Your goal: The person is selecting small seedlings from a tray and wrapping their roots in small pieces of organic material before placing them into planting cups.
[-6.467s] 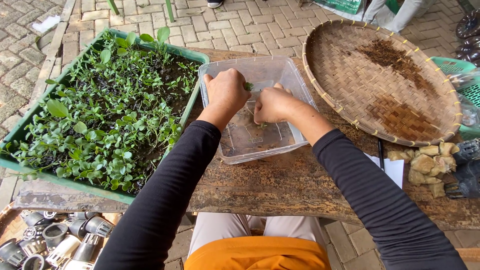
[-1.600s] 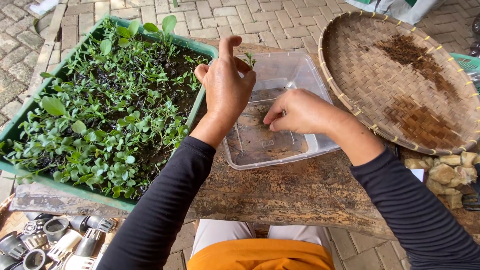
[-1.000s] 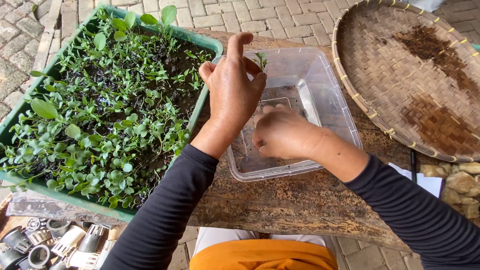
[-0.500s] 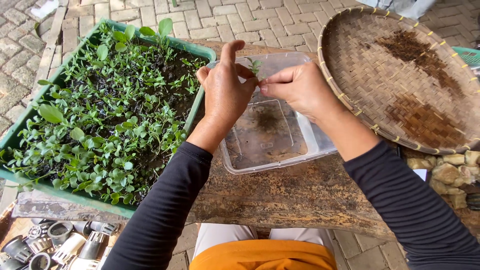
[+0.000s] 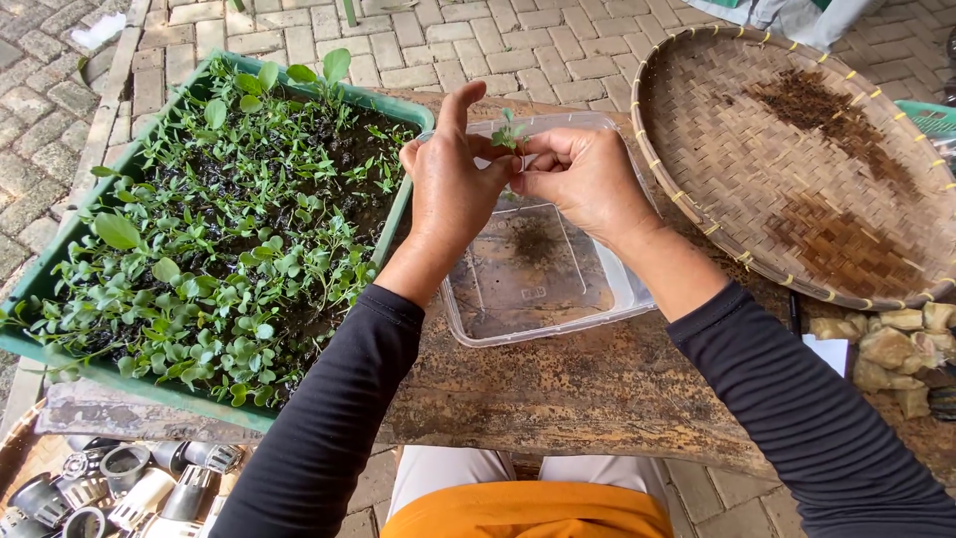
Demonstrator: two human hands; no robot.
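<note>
My left hand (image 5: pixel 453 184) and my right hand (image 5: pixel 583 179) meet above a clear plastic tub (image 5: pixel 558 309), fingertips pinched together on a tiny green seedling (image 5: pixel 510 132). Its leaves poke up between the thumbs. The tub holds a little muddy water and sits on a worn wooden bench (image 5: pixel 588 399). To the left, a green tray (image 5: pixel 139 384) is full of dark soil and several small seedlings.
A large round woven bamboo tray (image 5: pixel 797 149) with soil smears lies at the right. Small tan blocks (image 5: pixel 886 349) sit at the bench's right end. Grey plastic pipe fittings (image 5: pixel 119 488) lie below at bottom left. Brick paving surrounds the bench.
My right hand rose out of the tub and joined my left hand at the seedling; both hands now hold it slightly higher over the tub.
</note>
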